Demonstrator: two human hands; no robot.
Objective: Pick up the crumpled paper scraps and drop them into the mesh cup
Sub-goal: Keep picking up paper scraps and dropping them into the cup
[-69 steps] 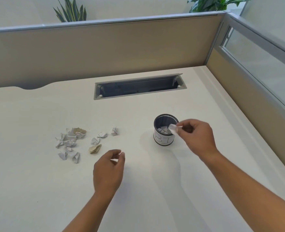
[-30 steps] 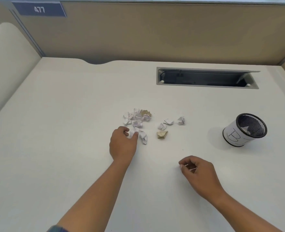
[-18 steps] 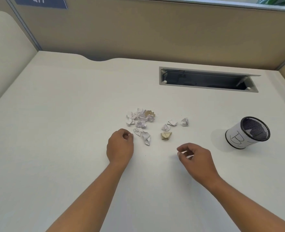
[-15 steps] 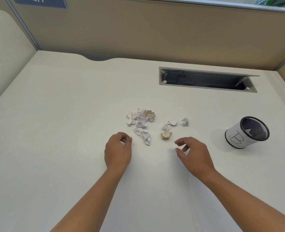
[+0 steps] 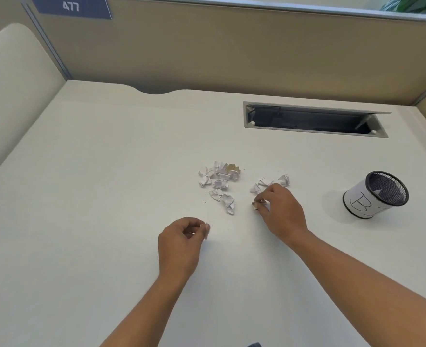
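Observation:
Several crumpled white paper scraps [image 5: 219, 182] lie in a loose pile at the middle of the desk, with one brownish scrap [image 5: 232, 168] at its far edge. Two more white scraps [image 5: 284, 180] lie to the right of the pile. My right hand [image 5: 281, 214] rests just below them, its fingertips pinched on a tan scrap [image 5: 255, 206] on the desk. My left hand [image 5: 180, 244] is nearer to me, with thumb and forefinger closed on a small white scrap [image 5: 207, 229]. The black mesh cup [image 5: 375, 195], wrapped in a white label, stands at the right with paper inside.
A recessed cable slot [image 5: 312, 120] opens in the desk behind the cup. Tan partition walls [image 5: 232, 51] close off the back and right sides. A cream panel [image 5: 11, 83] stands at the left.
My right hand has moved forward and closed its fingertips on the tan scrap. My left hand has drawn back from the pile toward me with a small white scrap.

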